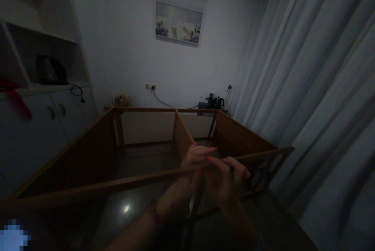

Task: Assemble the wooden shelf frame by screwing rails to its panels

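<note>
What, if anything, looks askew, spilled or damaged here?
The kettle has its cord hanging over the cabinet edge, plug loose, and a red item droops nearby. The wall picture looks tilted, though lens distortion may explain that. I see no spill or obvious break in the wooden frame, but dim light could hide damage.

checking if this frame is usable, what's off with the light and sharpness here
Head view: dim overall, darkest toward the bottom; in the head view, a glare spot below the near wooden rail; in the head view, left hand and right hand dim and soft; in the head view, a pixelated blue patch at lower left.
</note>
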The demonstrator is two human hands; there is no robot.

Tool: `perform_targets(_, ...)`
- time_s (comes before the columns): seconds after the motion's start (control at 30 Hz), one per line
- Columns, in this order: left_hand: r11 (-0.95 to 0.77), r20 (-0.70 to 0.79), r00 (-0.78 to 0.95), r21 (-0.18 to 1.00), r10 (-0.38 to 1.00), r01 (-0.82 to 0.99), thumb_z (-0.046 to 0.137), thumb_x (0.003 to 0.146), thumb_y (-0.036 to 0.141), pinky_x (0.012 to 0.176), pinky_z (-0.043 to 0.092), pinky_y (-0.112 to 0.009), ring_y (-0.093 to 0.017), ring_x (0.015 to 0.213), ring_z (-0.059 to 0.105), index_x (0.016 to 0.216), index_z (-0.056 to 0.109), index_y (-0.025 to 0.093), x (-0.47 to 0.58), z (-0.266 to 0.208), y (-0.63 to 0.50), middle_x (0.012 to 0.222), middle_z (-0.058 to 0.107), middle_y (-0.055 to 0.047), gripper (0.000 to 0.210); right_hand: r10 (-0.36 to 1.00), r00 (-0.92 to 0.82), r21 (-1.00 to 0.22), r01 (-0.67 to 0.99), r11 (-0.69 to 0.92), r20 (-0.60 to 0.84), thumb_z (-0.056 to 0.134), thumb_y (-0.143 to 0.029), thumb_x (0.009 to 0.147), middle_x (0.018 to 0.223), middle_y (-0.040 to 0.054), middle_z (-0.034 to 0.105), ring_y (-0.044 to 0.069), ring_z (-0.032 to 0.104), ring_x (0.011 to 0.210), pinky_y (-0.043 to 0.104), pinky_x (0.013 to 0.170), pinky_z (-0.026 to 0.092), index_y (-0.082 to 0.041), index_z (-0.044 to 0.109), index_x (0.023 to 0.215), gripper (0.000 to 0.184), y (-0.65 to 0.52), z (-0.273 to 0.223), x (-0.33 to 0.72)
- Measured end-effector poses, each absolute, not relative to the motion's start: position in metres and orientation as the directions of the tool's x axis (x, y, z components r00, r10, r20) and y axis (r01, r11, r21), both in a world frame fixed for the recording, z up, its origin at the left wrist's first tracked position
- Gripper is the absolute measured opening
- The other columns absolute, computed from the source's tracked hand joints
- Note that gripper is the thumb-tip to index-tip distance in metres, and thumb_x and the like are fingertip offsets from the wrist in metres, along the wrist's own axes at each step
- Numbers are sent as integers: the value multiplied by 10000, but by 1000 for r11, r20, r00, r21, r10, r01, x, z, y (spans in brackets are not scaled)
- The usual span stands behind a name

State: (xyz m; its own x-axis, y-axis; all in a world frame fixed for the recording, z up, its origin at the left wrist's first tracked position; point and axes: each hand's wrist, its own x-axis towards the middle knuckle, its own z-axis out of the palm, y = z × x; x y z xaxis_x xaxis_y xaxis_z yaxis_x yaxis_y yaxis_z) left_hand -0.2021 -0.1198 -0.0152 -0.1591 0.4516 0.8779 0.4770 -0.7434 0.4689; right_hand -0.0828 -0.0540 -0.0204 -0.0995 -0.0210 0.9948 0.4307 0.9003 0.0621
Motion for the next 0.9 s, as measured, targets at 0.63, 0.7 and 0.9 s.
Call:
perform_targets(0.63,-658,878,-103,424,468,623,363,963,420,1093,395,-597,-304,1159,610,1113,563,282,-204,-16,-120,1225,656,-102,286,10,-151,61,457,887,989,443,-451,989,918,34,623,159,593,832,361,803,317,-217,606,1003,286,-57,-17,-80)
perform_targets(0.7,-669,901,-121,395,418,629,320,977,431,1102,379,-596,-294,1159,607,1101,567,280,-203,-18,-119,1211,660,-91,315,7,-147,60,441,895,989,450,-439,988,920,33,644,153,603,818,359,804,314,-211,596,1015,271,-57,-16,-80)
perform_targets(0.9,-615,895,-182,417,408,670,233,983,528,1091,366,-572,-274,1258,506,1017,583,256,-198,-17,-117,1250,634,-102,445,7,-185,77,444,893,983,437,-451,994,890,28,700,152,584,709,365,752,298,-197,584,1050,299,-57,-15,-81)
